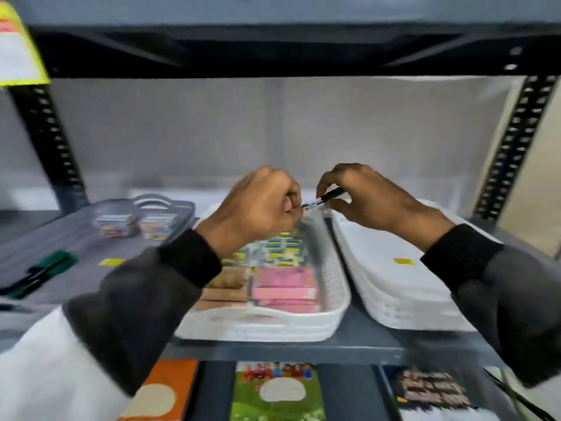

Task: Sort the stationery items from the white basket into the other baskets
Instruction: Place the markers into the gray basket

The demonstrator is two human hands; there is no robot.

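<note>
Both hands up over white basket (331, 302). Left hand (261, 205) fisted on thin tip end of green pen (326, 199), right hand (373, 199) pinching barrel; pen bridges them, above basket's far rim.

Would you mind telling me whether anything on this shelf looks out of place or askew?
Nothing stands out. The white plastic basket sits level, holding pink packs and other stationery. The right white basket and grey basket look orderly. Left hand and right hand hold a slim dark pen above them.
</note>
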